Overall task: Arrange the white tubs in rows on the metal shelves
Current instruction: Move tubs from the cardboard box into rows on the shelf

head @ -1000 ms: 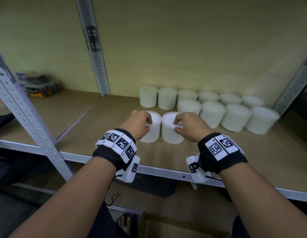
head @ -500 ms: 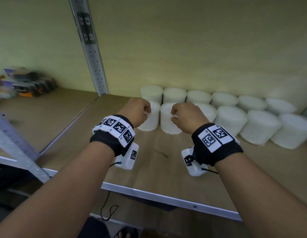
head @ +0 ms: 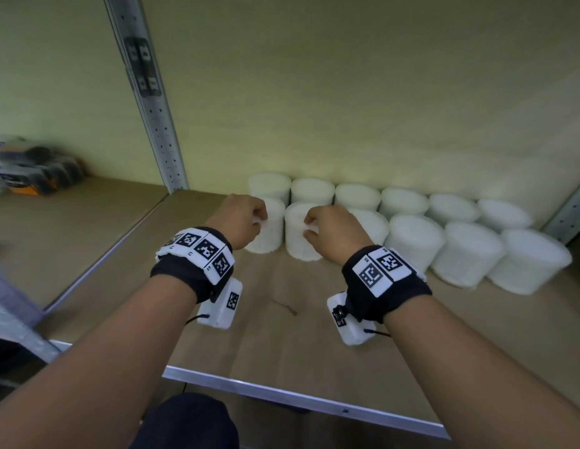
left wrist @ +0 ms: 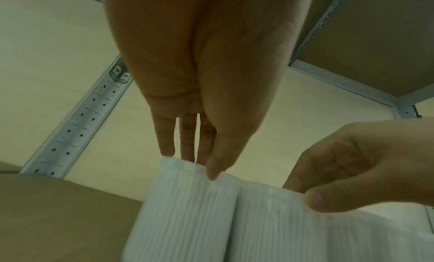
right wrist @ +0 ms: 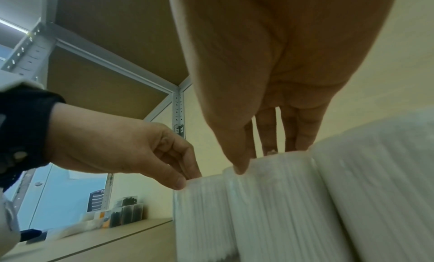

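Two ribbed white tubs stand side by side at the left end of the second row on the shelf board (head: 282, 335). My left hand (head: 261, 220) grips the top rim of the left tub (head: 269, 236), thumb in front and fingers over the far edge. In the left wrist view the left hand (left wrist: 199, 164) pinches that tub (left wrist: 185, 210). My right hand (head: 309, 226) grips the rim of the right tub (head: 296, 244) the same way. In the right wrist view the right hand (right wrist: 265, 154) holds this tub (right wrist: 270, 201). Both tubs rest upright and touch each other.
A back row of several tubs (head: 356, 196) lines the wall, and more tubs (head: 466, 257) continue the second row to the right. A perforated metal upright (head: 152, 108) stands at the left. Dark packets (head: 32, 170) lie on the neighbouring shelf. The metal front edge (head: 282, 393) is near me.
Both hands have carried their tubs back from near the shelf's front into line with the second row, against the back row. The view has moved closer to the shelf.
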Demonstrator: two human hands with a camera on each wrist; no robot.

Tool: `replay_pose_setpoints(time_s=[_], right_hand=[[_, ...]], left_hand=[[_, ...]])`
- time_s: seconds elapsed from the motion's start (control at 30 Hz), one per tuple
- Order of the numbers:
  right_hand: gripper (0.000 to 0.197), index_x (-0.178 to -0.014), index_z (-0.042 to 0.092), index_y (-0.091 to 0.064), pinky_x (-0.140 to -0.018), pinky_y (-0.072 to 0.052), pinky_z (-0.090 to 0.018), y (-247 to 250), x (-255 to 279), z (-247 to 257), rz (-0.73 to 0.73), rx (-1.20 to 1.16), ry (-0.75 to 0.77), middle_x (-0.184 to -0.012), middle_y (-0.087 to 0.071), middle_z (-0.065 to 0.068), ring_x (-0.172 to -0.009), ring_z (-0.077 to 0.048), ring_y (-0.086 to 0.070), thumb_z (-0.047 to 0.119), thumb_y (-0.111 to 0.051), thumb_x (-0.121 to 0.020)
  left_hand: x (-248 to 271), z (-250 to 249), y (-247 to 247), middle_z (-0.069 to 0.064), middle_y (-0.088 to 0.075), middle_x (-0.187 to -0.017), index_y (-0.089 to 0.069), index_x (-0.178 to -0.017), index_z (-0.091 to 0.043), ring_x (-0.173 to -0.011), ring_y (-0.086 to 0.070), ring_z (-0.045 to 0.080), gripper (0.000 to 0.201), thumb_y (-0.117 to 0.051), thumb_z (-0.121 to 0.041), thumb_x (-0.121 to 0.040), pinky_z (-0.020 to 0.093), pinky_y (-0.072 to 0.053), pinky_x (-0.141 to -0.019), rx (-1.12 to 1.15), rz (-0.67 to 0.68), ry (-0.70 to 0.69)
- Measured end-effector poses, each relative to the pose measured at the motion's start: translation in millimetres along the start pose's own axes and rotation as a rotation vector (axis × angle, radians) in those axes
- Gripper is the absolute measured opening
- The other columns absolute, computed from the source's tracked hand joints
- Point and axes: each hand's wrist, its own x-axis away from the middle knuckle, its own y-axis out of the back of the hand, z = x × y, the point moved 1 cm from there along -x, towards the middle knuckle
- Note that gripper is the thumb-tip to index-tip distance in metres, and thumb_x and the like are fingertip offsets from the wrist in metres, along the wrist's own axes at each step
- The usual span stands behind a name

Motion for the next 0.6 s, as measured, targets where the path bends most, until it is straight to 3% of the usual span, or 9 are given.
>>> replay_pose_setpoints(time_s=[0.13, 0.27, 0.37, 0.47, 0.6], right_hand=[[0.038, -0.128, 0.013, -0.056, -0.096, -0.043, -0.031, 10.4, 6.4, -6.6, -0.012, -0.094, -0.013, -0.130, -0.056, -0.009, -0.120, -0.022, -0.051, 0.026, -0.056, -0.091], [0.034, -0.121, 0.014, -0.061, -0.097, -0.045, -0.033, 38.3, 14.7, -29.9, -0.100, -0.117, -0.068, -0.126, -0.059, -0.007, -0.118, -0.024, -0.053, 0.027, -0.057, -0.089], [0.034, -0.120, 0.013, -0.062, -0.095, -0.044, -0.029, 62.8, 27.1, -56.5, -0.122, -0.112, -0.134, -0.127, -0.060, -0.007, -0.116, -0.023, -0.055, 0.027, -0.058, -0.089], [0.030, -0.115, 0.011, -0.065, -0.086, -0.039, -0.022, 85.6, 44.4, -85.2, -0.164, -0.124, -0.189, -0.123, -0.064, -0.004, -0.112, -0.021, -0.058, 0.025, -0.059, -0.089], [0.030, -0.114, 0.010, -0.066, -0.083, -0.039, -0.021, 114.3, 71.1, -128.2, -0.201, -0.097, -0.290, -0.121, -0.065, -0.005, -0.110, -0.022, -0.059, 0.025, -0.060, -0.089]], left_hand=[[-0.7, -8.0, 3.7, 0.009, -0.058, -0.125, -0.060, -0.118, -0.010, -0.112, -0.055, 0.023, 0.031, -0.060, -0.016, -0.088, 0.024, -0.040, -0.087, -0.022, 0.090, 0.049], [-0.1, -37.3, -0.1, 0.008, -0.051, -0.122, -0.054, -0.122, -0.013, -0.113, -0.051, 0.023, 0.040, -0.063, -0.030, -0.087, 0.026, -0.038, -0.088, 0.050, 0.008, 0.000], [-3.1, -76.2, -8.3, 0.006, -0.053, -0.120, -0.055, -0.121, -0.013, -0.111, -0.052, 0.021, 0.041, -0.062, -0.033, -0.087, 0.024, -0.038, -0.088, 0.113, -0.002, -0.060], [-9.2, -123.1, -18.7, 0.003, -0.053, -0.118, -0.055, -0.120, -0.014, -0.110, -0.053, 0.019, 0.040, -0.062, -0.035, -0.086, 0.023, -0.037, -0.086, 0.144, 0.007, -0.138], [-19.1, -189.3, -38.4, 0.005, -0.051, -0.122, -0.053, -0.123, -0.014, -0.114, -0.050, 0.021, 0.043, -0.061, -0.035, -0.086, 0.025, -0.038, -0.090, 0.159, 0.057, -0.243]])
